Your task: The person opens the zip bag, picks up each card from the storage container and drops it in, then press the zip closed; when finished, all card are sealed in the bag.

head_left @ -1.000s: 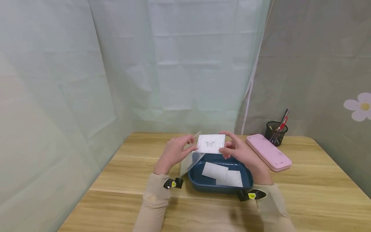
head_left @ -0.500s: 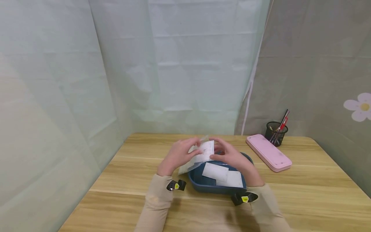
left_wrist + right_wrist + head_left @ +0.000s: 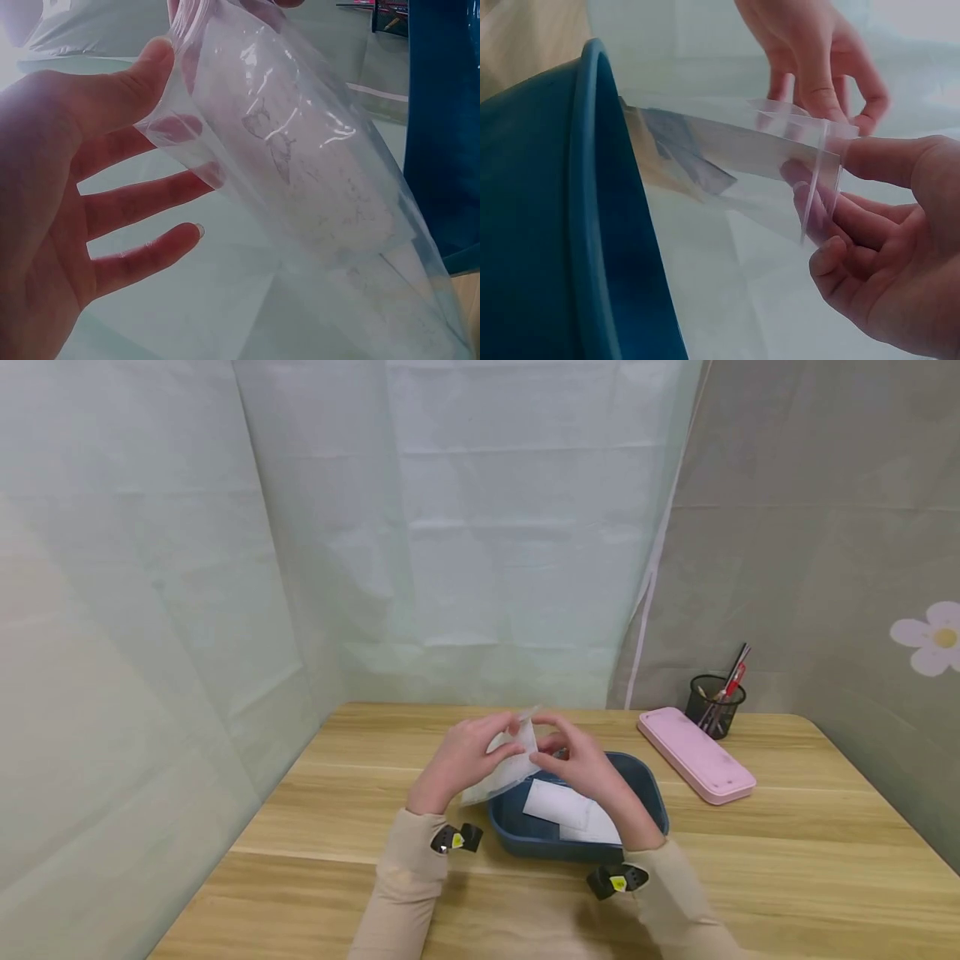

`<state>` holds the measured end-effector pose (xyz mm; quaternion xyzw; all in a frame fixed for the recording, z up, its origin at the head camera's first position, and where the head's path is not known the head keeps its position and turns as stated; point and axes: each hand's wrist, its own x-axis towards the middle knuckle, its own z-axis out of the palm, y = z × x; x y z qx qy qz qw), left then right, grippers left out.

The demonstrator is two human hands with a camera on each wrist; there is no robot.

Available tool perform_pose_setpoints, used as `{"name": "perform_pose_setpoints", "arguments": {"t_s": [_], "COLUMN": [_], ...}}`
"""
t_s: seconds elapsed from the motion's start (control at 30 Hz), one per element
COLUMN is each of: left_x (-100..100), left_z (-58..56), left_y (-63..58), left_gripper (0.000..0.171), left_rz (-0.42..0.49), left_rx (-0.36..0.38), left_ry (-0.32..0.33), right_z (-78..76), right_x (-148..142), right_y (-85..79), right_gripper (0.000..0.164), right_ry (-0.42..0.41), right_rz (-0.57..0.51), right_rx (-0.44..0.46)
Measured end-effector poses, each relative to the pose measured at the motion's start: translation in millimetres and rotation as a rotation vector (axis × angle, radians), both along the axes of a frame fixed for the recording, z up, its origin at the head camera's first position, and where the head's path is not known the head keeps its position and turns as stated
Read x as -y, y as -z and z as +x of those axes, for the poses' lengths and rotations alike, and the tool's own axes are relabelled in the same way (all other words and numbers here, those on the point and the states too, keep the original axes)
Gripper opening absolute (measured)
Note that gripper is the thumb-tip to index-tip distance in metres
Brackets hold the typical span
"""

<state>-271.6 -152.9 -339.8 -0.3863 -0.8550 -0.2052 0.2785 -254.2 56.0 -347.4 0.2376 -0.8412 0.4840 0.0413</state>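
Observation:
A clear zip bag (image 3: 352, 300) slants over the left end of the blue bin (image 3: 532, 847). My left hand (image 3: 467, 758) pinches its mouth between thumb and index finger, the other fingers spread. Inside the bag lies a white card with a butterfly print (image 3: 281, 142); another pale piece shows lower down through the plastic. My right hand (image 3: 581, 762) pinches the card's end at the bag's mouth, thumb on one side and fingers on the other. In the right wrist view, some right fingertips (image 3: 799, 176) show through the plastic.
Several white cards (image 3: 558, 804) lie overlapping in the bin. To the right a pink case (image 3: 696, 756) rests on the wooden table (image 3: 337, 827), with a black mesh pen cup (image 3: 715, 706) holding pens behind it. Curtains (image 3: 487, 527) hang at the back.
The butterfly card, held above the bin by both hands a second ago, has turned and moved left into the bag. My right hand has followed it left toward my left hand.

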Motion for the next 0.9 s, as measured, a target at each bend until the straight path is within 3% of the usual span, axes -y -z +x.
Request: {"name": "perform_pose_setpoints", "arguments": {"t_s": [0.43,0.73,0.9], "left_x": [-0.2,-1.5,-2.7], "left_z": [0.7,1.0,1.3], "left_y": [0.3,1.2,0.1], "left_gripper": [0.021,0.021,0.021], "left_rz": [-0.004,-0.003,-0.003], "left_rx": [0.002,-0.019,-0.022], "left_ry": [0.012,0.006,0.018], "right_z": [3.7,0.8,2.3], "right_x": [5.1,7.8,8.1], "right_y": [-1.2,2.5,2.4], "right_gripper": [0.047,0.031,0.025], "right_ry": [0.012,0.173,0.171], "right_rz": [0.039,-0.01,0.002], "right_rx": [0.044,0.029,0.019]}}
